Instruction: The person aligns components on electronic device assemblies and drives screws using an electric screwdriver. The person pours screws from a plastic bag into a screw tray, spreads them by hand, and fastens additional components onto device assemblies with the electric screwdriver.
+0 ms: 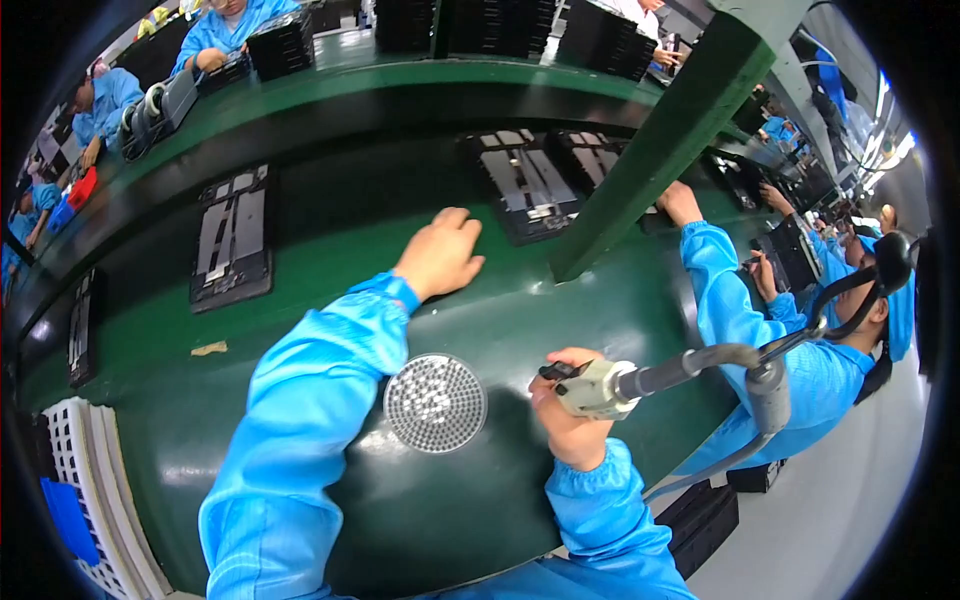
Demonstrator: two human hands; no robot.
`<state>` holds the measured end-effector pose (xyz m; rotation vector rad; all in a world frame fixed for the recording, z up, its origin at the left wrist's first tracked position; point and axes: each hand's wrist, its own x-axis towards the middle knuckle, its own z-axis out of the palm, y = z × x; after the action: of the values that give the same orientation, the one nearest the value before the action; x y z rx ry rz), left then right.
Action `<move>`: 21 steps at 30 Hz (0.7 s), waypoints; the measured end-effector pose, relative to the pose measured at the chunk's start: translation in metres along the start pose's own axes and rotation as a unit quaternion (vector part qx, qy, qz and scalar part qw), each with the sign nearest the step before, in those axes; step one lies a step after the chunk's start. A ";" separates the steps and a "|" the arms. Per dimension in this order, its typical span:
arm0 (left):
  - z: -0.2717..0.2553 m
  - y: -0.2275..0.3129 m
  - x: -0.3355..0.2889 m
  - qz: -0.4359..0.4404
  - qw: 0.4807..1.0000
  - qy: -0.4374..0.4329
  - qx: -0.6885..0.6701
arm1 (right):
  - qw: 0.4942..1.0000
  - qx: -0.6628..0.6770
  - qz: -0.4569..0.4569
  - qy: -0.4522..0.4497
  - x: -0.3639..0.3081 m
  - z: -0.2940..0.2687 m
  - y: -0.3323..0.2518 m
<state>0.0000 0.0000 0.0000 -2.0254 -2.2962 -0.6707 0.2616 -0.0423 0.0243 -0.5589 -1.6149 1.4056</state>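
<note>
My left hand (443, 257) reaches forward over the green bench (330, 300), palm down. Its fingers are bent and slightly apart, with nothing visible in them. In my right hand (575, 425) is a cream powered screwdriver (598, 390), gripped around its body. Its dark end points left, and a grey cable or hose (690, 368) runs off to the right. Between my forearms lies a round grey dish (435, 403) with a grid of small holes. Beyond my left hand lies an opened tablet-like device (525, 185) with grey panels inside.
More opened devices lie at left (232, 240) and far left (82, 325). A slanted green post (660, 150) stands ahead at right. White perforated trays (85, 490) stack at lower left. A co-worker's sleeve (720, 270) reaches in from the right. Black trays (500, 28) stack on the far shelf.
</note>
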 end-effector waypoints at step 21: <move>-0.069 -0.018 -0.134 0.064 0.962 0.151 0.219 | 0.998 -0.046 -0.039 0.022 0.010 -0.014 -0.007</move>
<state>-0.0133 -0.1496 0.0193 -1.7125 -1.9116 -0.3848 0.2697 -0.0288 0.0337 -0.5701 -1.6552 1.2593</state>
